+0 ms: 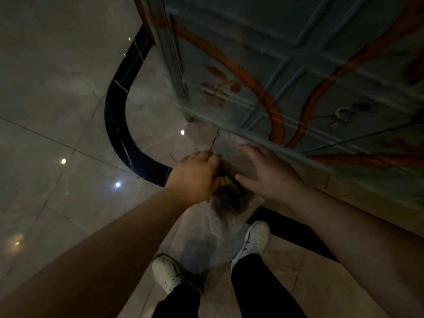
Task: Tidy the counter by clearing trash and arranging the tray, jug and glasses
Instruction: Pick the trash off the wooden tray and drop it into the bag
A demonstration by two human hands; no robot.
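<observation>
A clear plastic trash bag [215, 228] hangs low over the floor between my feet, with dark and yellow trash [227, 182] showing at its mouth. My left hand [195, 173] is closed around the bag's left rim, knuckles up. My right hand [263, 171] lies against the bag's right side with its fingers spread; whether it grips the plastic cannot be told. The tray, jug and glasses are out of view. The scene is dim and slightly blurred.
A blue painted cabinet [298, 72] with orange floral lines stands close on the right and ahead. Glossy beige floor tiles [57, 99] carry a curved black inlay band [117, 115]. My white shoes [254, 239] stand beside the bag.
</observation>
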